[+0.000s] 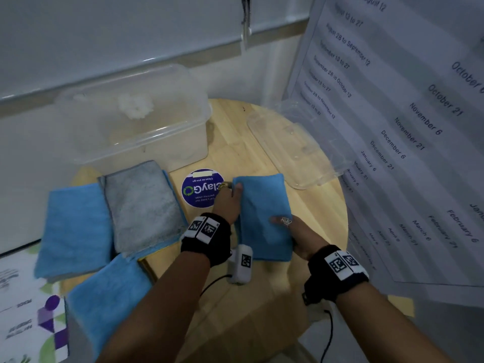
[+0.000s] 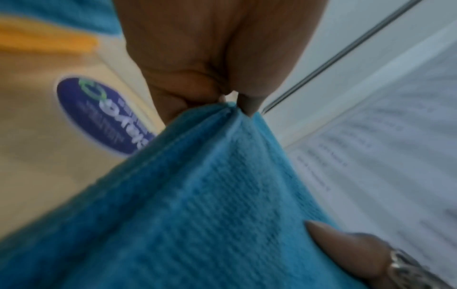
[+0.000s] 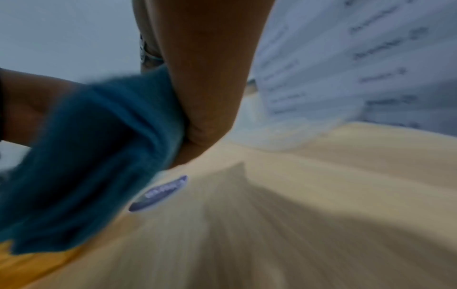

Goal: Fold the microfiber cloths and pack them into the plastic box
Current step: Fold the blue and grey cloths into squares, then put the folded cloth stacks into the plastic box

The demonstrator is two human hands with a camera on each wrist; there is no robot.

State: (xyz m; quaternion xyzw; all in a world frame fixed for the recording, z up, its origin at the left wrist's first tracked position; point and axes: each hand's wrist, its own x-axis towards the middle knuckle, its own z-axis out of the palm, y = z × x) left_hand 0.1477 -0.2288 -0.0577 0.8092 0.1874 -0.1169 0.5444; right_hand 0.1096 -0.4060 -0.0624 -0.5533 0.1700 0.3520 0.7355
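Blue folded microfiber cloth (image 1: pixel 263 218) sits mid-table: our right hand (image 1: pixel 301 237) grips its near edge, left hand (image 1: pixel 227 203) pinches the far corner. We'd keep edges aligned, then carry it to the clear plastic box (image 1: pixel 136 119) behind.

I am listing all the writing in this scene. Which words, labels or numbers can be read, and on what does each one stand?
"ClayGo", "Clean as you go": round purple sticker on the wooden table, upside down; its smaller lines are blurred.
"October 21", "November 6", "December 6", "September 28 to October 12", with further dates: wall schedule.
Printed sheet at lower left: too blurred.
Wrist markers: coded patterns, no words.
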